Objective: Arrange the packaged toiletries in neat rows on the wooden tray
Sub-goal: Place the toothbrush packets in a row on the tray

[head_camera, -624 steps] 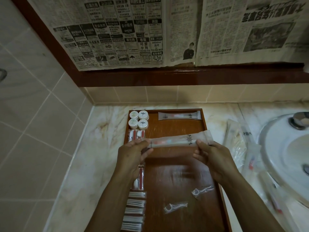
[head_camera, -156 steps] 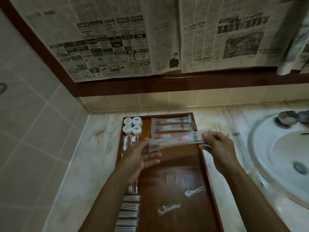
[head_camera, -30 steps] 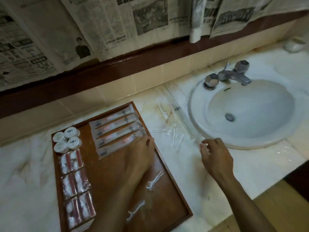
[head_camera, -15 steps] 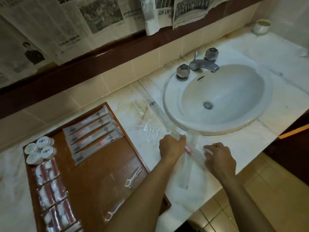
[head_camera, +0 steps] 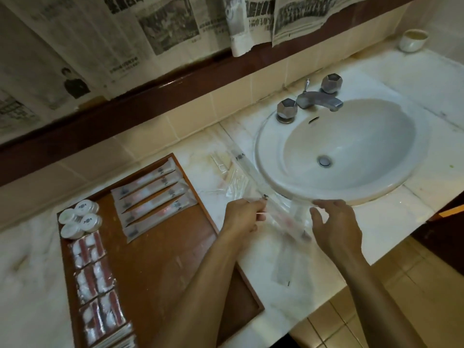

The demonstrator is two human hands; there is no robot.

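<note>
Long clear packet (head_camera: 283,217) pinched at its far end by the left hand (head_camera: 242,217), fingers curled round the plastic, over the marble counter (head_camera: 391,217) just in front of the sink (head_camera: 266,172). See-through wrapper, blurred, with a pinkish-red streak inside and a small dark mark near the pinched end; slanting from the left hand down toward the right. Right hand (head_camera: 336,227) spread wide beside the packet, fingers relaxed, thumb apart; whether the fingertips touch the plastic cannot be told.

More clear packets (head_camera: 233,177) lying loose on the counter between the wooden tray (head_camera: 160,259) and the sink rim, crumpled and overlapping, one long one running along the rim. Another flat clear wrapper (head_camera: 283,270) near the counter's front edge, under the held packet.

On the tray: four long frosted sachets (head_camera: 155,199) in a tidy slanted row at the far right corner, each with a dark logo and a faint pink core. Four small round white lidded jars (head_camera: 80,218) clustered in the far left corner. Below them, along the left wall, a column of clear packs with red strips and white pieces (head_camera: 93,280). Left forearm crossing the tray's near right corner.

Faucet (head_camera: 316,99) with two faceted knobs behind the basin, small white cup (head_camera: 413,40) at the far right, newspaper sheets (head_camera: 160,26) hanging over the dark wood ledge
</note>
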